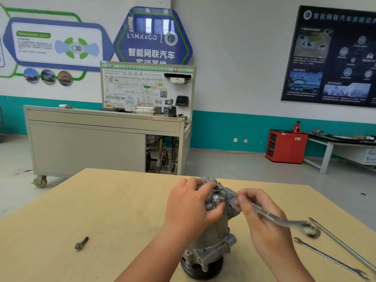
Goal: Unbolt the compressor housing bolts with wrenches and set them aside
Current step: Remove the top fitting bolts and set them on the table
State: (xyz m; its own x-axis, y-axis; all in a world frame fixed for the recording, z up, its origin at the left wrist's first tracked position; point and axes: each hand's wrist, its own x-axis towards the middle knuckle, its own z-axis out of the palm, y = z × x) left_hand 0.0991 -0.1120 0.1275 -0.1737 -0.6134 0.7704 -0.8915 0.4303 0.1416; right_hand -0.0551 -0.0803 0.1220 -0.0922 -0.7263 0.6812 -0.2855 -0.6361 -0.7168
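Two bare hands at a workshop bench, seen from the wearer's own head camera. The left hand [191, 204] and the right hand [258, 212] are ungloved. The left forearm [154, 253] and the right forearm [284, 259] are uncovered down to the lower edge of the frame. The right hand's fingertips [241, 200] are blurred, so finer detail there cannot be made out.

i can't resolve the silver steel wrench [274, 219] head, blurred; left hand [189, 204] hides the grey metal compressor [215, 239] top.
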